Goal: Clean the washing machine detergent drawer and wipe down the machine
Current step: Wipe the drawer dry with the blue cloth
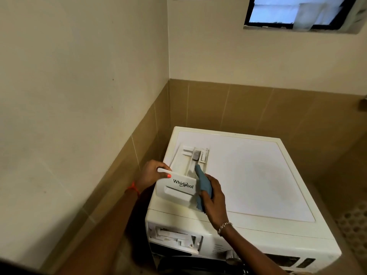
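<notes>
Right, the detergent drawer (182, 165) is out and lying on top of the washing machine (258, 175), its front panel toward the camera. On its near-left corner the left hand (151, 172) has its fingers clamped, thumb over the top edge. Fingers of the right hand (213, 199) curl round a blue cloth (204, 183), whose tip pokes into the drawer's middle compartment. Below, the drawer slot (174, 236) gapes open.

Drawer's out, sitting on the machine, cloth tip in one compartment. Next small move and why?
Probably slide the cloth tip farther along that narrow compartment toward the grey cap. The left hand grips the drawer front, steadying it on the machine. The right hand has the cloth only at the compartment's near end, so the far part looks unwiped.
</notes>
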`<control>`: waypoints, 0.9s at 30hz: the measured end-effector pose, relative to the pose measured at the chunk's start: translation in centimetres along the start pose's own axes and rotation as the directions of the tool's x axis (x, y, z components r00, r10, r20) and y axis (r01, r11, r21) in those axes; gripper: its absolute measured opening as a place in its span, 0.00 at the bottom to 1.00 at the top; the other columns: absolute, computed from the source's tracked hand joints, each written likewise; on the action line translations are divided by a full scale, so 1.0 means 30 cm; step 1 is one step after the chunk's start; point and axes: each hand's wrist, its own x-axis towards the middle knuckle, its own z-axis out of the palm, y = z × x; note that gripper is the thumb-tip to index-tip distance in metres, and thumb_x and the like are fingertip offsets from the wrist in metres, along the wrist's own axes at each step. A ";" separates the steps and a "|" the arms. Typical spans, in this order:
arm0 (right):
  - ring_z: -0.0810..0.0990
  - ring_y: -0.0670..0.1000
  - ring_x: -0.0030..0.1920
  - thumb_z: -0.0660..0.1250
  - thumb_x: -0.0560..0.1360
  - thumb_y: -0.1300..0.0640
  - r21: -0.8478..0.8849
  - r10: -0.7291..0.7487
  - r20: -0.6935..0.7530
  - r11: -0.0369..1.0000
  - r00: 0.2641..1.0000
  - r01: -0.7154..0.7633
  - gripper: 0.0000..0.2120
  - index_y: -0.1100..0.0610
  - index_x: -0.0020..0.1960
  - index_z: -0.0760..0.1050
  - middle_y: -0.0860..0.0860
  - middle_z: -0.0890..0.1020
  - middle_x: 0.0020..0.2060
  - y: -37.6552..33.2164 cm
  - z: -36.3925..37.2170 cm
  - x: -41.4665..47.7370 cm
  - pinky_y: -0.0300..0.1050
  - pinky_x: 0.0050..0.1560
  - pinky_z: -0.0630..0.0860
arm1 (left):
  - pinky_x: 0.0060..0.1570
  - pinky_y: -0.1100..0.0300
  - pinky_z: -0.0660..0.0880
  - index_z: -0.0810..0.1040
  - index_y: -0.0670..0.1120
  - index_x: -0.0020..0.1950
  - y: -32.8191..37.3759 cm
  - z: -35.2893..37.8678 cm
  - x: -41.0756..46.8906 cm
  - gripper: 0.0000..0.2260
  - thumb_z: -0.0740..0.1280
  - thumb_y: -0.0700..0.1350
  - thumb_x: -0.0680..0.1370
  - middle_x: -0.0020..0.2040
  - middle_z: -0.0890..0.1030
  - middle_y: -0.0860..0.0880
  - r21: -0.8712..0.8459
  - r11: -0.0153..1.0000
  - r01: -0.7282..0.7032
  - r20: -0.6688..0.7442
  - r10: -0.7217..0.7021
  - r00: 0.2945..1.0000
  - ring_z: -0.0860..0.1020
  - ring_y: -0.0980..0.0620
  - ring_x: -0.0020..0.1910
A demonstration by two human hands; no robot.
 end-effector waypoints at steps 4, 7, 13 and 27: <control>0.79 0.39 0.48 0.58 0.64 0.40 0.207 0.096 -0.033 0.974 0.995 -0.087 0.32 0.55 0.63 0.71 0.50 0.80 0.52 -0.037 0.047 -0.070 0.32 0.45 0.76 | 0.72 0.50 0.60 0.65 0.42 0.72 0.025 0.102 -0.037 0.24 0.66 0.43 0.77 0.74 0.61 0.44 0.336 0.940 -0.063 -0.237 0.150 0.960 0.58 0.44 0.74; 0.80 0.42 0.42 0.57 0.63 0.39 0.320 0.184 0.011 0.931 0.983 -0.178 0.33 0.57 0.62 0.72 0.51 0.81 0.48 -0.066 0.077 -0.103 0.34 0.40 0.78 | 0.73 0.56 0.50 0.45 0.43 0.76 0.070 0.200 -0.076 0.30 0.56 0.49 0.80 0.77 0.42 0.45 0.211 0.977 -0.007 -0.191 0.048 0.980 0.43 0.46 0.76; 0.75 0.48 0.31 0.70 0.56 0.45 0.680 0.568 0.164 0.527 0.806 -0.510 0.24 0.61 0.44 0.76 0.55 0.79 0.35 -0.085 0.103 -0.128 0.34 0.28 0.70 | 0.72 0.61 0.46 0.37 0.39 0.75 0.102 0.250 -0.054 0.32 0.54 0.48 0.81 0.77 0.41 0.43 0.082 0.990 0.111 -0.080 -0.105 0.991 0.46 0.47 0.76; 0.73 0.55 0.31 0.56 0.71 0.58 0.945 0.797 0.063 0.147 0.601 -0.293 0.08 0.59 0.37 0.72 0.56 0.76 0.28 -0.064 0.117 -0.160 0.39 0.31 0.68 | 0.73 0.59 0.46 0.41 0.33 0.74 0.114 0.293 -0.014 0.27 0.53 0.39 0.82 0.76 0.44 0.39 0.019 0.984 0.177 -0.222 -0.169 0.960 0.46 0.44 0.76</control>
